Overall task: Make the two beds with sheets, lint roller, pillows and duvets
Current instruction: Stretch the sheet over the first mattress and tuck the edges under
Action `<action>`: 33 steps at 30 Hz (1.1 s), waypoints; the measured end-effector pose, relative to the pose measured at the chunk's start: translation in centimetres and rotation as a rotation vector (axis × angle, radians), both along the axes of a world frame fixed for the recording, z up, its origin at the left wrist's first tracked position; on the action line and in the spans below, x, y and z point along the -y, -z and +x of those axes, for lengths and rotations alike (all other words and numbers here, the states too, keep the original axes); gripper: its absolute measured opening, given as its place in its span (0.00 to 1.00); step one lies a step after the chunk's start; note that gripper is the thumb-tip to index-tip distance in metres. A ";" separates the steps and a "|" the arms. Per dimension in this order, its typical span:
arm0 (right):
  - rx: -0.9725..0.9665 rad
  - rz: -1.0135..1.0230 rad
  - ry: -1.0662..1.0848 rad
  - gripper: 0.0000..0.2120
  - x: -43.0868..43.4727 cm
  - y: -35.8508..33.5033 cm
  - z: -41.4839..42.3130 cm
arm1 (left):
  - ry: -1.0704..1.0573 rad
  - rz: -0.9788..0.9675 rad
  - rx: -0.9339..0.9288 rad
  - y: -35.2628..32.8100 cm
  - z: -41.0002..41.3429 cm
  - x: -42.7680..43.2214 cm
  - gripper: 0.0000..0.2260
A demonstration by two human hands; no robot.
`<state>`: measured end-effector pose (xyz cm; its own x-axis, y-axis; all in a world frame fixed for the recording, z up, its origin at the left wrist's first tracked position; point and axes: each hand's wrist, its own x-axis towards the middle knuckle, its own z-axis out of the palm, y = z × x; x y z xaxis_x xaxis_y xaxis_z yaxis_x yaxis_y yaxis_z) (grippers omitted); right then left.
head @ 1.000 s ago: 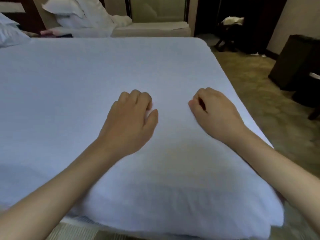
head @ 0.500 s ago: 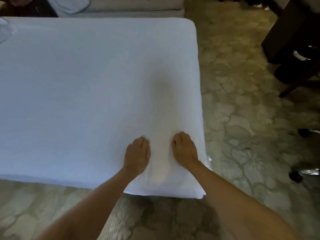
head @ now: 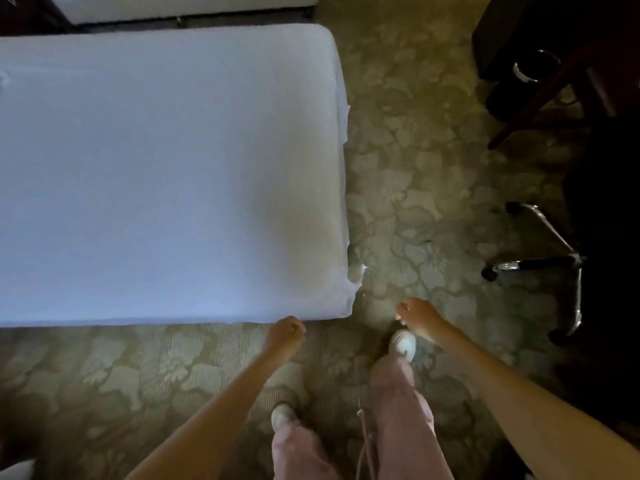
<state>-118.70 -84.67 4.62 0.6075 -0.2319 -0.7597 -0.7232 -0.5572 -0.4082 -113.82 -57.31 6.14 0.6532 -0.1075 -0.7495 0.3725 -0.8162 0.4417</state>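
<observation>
A bed [head: 166, 174] covered by a smooth white sheet fills the upper left of the head view. Its near right corner [head: 349, 292] shows a little loose fabric. My left hand [head: 284, 336] hovers just off the bed's near edge, fingers curled into a fist with nothing visible in it. Further right, my right hand [head: 417, 318] is over the carpet beside the bed corner, fingers curled and holding nothing. Neither hand touches the sheet. No pillow, duvet or lint roller shows clearly.
A second bed's edge [head: 180, 8] runs along the top. Patterned carpet [head: 415, 161] lies right of the bed and under my feet. A chair's chrome wheeled base [head: 540, 263] and dark furniture [head: 554, 64] stand at the right.
Both hands have come off the sheet and drawn back past the bed's near edge. My view has risen and tilted down, so my legs and shoes show.
</observation>
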 end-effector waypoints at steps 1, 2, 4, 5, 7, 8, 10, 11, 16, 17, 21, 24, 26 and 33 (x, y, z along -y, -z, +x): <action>-0.025 0.002 -0.001 0.14 1.2 0.5 -0.5 | -0.012 0.068 -0.015 0.5 0.0 1.3 0.09; -0.047 0.005 -0.007 0.15 2.4 0.8 -0.8 | -0.040 0.095 -0.024 1.5 0.1 2.5 0.11; -0.103 0.037 -0.043 0.14 4.8 1.2 -1.2 | -0.023 0.083 -0.096 2.8 0.1 5.5 0.12; -0.144 0.052 -0.071 0.13 6.2 1.1 -1.1 | -0.017 0.079 -0.109 2.8 0.2 7.2 0.10; -0.170 0.081 -0.108 0.11 9.2 1.0 -0.4 | 0.009 0.092 -0.136 2.3 0.2 10.9 0.11; -0.167 0.087 -0.107 0.10 10.7 0.8 0.2 | 0.023 0.087 -0.142 2.6 -0.1 12.6 0.12; -0.159 0.068 -0.104 0.10 13.6 0.3 2.2 | 0.059 0.095 -0.174 3.0 -0.9 15.7 0.09; -0.150 0.061 -0.094 0.11 15.0 0.2 3.3 | 0.081 0.110 -0.196 3.1 -1.1 17.2 0.08; -0.190 0.081 -0.108 0.15 20.5 0.2 9.1 | 0.117 -0.046 -0.055 0.7 5.3 26.8 0.10; -0.206 0.103 -0.120 0.14 21.8 0.6 10.8 | 0.113 -0.085 -0.047 0.2 8.2 28.6 0.10; -0.186 0.144 -0.157 0.09 26.9 1.8 21.1 | 0.006 -0.102 0.033 0.3 20.9 34.1 0.06; -0.133 0.119 -0.108 0.09 30.7 1.8 31.0 | -0.125 -0.038 0.027 1.8 28.9 37.2 0.07; -0.113 0.073 -0.103 0.11 33.1 1.8 37.3 | 0.020 0.014 -0.060 2.8 33.8 38.6 0.12; -0.159 -0.033 -0.234 0.09 40.4 -0.3 56.7 | 0.083 0.018 -0.037 -1.4 60.5 44.4 0.14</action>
